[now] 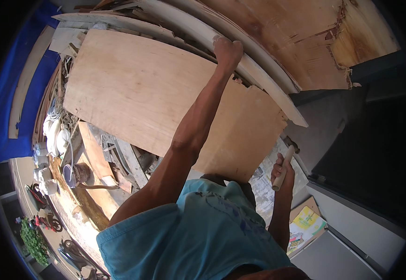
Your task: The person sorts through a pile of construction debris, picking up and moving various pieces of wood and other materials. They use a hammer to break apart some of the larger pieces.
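Note:
My left hand (227,51) reaches far forward with the arm stretched out. Its fingers are closed over the edge of a long pale wooden plank (263,86) that runs along the far side of a large plywood sheet (137,93). My arm passes over the sheet. My right hand (283,171) stays close to my body at the sheet's near right corner, gripping a pale round wooden handle (284,164) that points up and away; its far end is hidden. My blue shirt fills the lower middle.
Newspaper (263,184) lies under the sheet's near edge. A colourful booklet (305,224) rests on a box at the lower right. Left of me are a paint can (74,175), wood offcuts (98,158), white sacks (56,135) and a blue tarp (7,107). Torn plywood (305,42) leans behind.

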Demonstrator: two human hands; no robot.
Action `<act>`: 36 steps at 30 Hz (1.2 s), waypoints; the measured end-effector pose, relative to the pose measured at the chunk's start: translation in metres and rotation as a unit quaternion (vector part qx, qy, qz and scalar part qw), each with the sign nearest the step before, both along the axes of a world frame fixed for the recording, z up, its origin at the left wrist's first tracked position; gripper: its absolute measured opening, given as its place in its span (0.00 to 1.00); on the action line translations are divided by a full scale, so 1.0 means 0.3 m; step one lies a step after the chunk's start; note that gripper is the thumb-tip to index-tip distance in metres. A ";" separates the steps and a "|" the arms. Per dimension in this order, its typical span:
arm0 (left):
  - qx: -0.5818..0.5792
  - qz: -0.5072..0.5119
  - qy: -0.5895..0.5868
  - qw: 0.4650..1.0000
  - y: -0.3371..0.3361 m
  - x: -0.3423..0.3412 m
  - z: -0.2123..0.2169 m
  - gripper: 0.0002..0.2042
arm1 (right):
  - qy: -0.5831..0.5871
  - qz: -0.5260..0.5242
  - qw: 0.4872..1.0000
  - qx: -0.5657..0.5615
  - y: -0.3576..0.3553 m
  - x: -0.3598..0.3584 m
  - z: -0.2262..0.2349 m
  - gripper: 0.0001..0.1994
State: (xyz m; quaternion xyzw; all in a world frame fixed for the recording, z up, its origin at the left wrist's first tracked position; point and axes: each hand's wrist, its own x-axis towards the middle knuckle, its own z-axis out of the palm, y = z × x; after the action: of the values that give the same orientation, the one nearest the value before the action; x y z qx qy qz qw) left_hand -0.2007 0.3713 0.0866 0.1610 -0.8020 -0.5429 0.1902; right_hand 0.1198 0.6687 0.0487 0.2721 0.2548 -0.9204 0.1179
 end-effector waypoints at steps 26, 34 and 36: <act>0.243 -0.228 -0.048 0.942 -0.066 0.015 -0.293 0.29 | -0.086 0.075 0.981 0.154 0.112 0.341 -0.148 0.22; 0.228 -0.250 -0.083 0.938 -0.215 0.103 -0.368 0.29 | -0.152 0.079 0.969 0.178 0.099 0.296 -0.354 0.21; 0.222 -0.221 -0.099 0.944 -0.190 0.192 -0.352 0.35 | -0.145 0.093 0.965 0.198 0.118 0.270 -0.460 0.19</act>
State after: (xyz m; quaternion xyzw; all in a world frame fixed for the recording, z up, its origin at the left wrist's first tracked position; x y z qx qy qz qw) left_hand -0.1431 0.3143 -0.0190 0.0706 -0.6912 -0.7171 -0.0553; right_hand 0.2010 0.7042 -0.0893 0.3959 0.4365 -0.7872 0.1819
